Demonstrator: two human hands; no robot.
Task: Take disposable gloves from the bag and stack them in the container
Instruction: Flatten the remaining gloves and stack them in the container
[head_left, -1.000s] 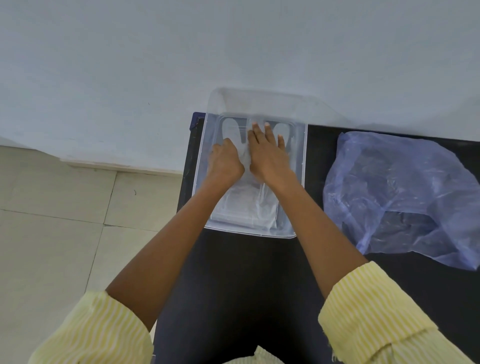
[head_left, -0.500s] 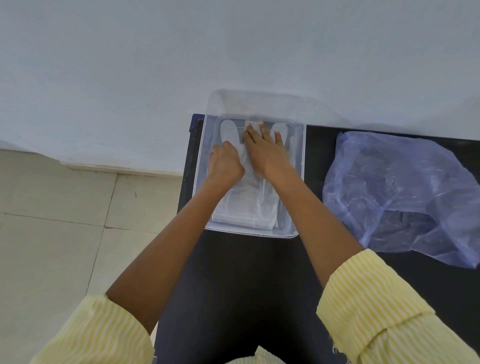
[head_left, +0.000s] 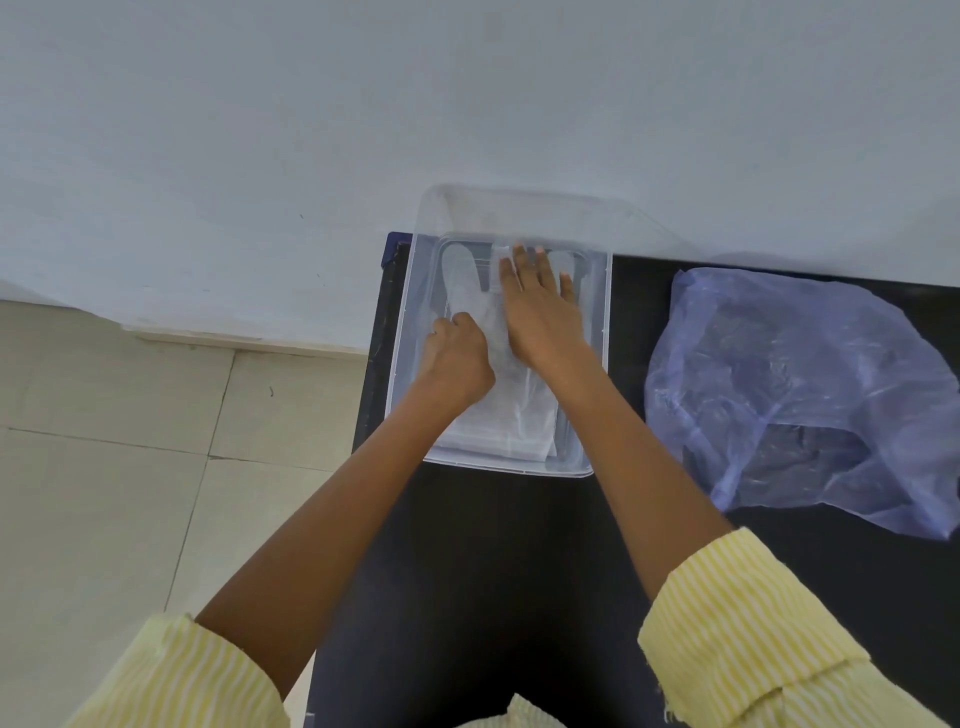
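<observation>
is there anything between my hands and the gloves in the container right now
Nothing visible. The right hand lies flat on the gloves inside the container, and the curled left hand rests on them too.

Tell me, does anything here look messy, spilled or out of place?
Nothing stands out. The gloves lie flat inside the clear container, pressed down by the left hand and right hand. The crumpled blue bag sits beside it on the black table.

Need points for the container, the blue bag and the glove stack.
container (head_left: 600, 364), head view, bare right wall.
blue bag (head_left: 800, 384), head view, middle of the crumpled plastic.
glove stack (head_left: 519, 421), head view, cuff end below the hands.
</observation>
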